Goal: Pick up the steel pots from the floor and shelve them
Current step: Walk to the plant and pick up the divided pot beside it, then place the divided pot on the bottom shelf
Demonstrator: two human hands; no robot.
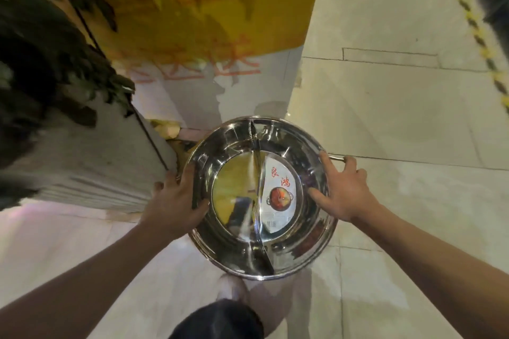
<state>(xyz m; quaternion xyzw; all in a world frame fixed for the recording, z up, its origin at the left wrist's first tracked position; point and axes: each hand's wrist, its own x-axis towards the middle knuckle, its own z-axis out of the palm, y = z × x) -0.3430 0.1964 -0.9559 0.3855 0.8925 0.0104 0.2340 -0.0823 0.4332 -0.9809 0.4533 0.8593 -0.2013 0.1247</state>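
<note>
While the wide, round, mirror-polished steel pot (261, 198) with its curved centre divider is held above the pale tiled floor (399, 107), the step in hand is judged to be the carry toward a shelf, which cannot be identified with certainty in this view. The pot is best kept level and gripped evenly on both sides, since the polished rim is likely to be slippery and the shallow bowl could tip toward the weaker side. A clear path should be checked before any lift toward the white panelled unit (91, 162) at the left, because its corner lies just beside the pot's left edge.

The left hand (176, 201) is closed on the left rim, the thumb laid inside the bowl and the other fingers wrapped under and outside. The right hand (341, 190) is spread fairly wide over the right rim: the thumb reaches inside the bowl, while the fingers curl around the thin wire side handle (337, 158). A white printed label (278, 195) is seen stuck on the pot's flat bottom, in the right compartment.
</note>
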